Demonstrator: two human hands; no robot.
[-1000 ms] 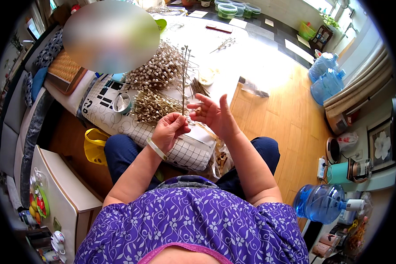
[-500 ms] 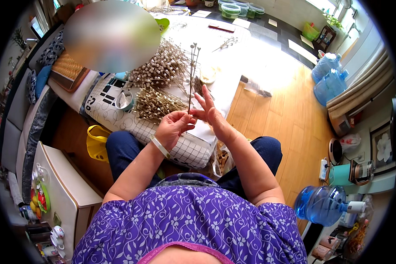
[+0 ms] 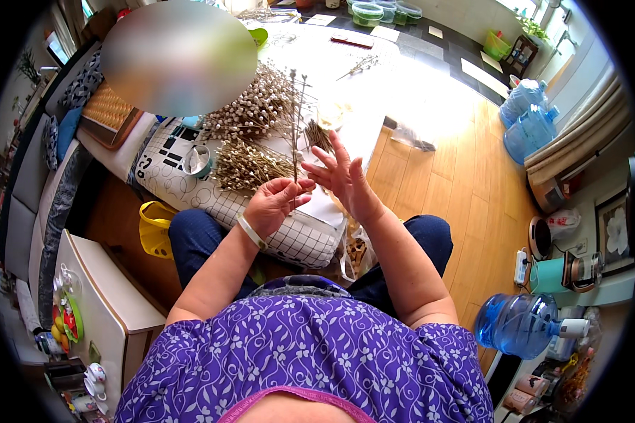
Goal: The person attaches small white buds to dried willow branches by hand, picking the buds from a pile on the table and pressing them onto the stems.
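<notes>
Pinched between the thumb and fingers of my left hand (image 3: 276,203) are a few thin dried stems (image 3: 295,120), upright, with small buds at the tips. Just to the right, my right hand (image 3: 347,182) is raised with its fingers spread and nothing in it. Beyond the hands, a large pile of dried stems with pale round heads (image 3: 250,106) lies on the table. A second, browner bunch (image 3: 250,166) rests nearer, left of the stems I hold. Behind my right fingers is a small bundle of dark stems (image 3: 317,135).
A small tub with white contents (image 3: 199,161) stands on the patterned table cover (image 3: 289,243). A pale dish (image 3: 335,113) sits farther back. One loose sprig (image 3: 360,66) lies near a dark red flat case (image 3: 352,41). A yellow bag (image 3: 155,229) is by my left knee.
My right hand has drawn slightly away from the left, its fingers spreading wider. The stems in my left hand have shifted a little to the left.
</notes>
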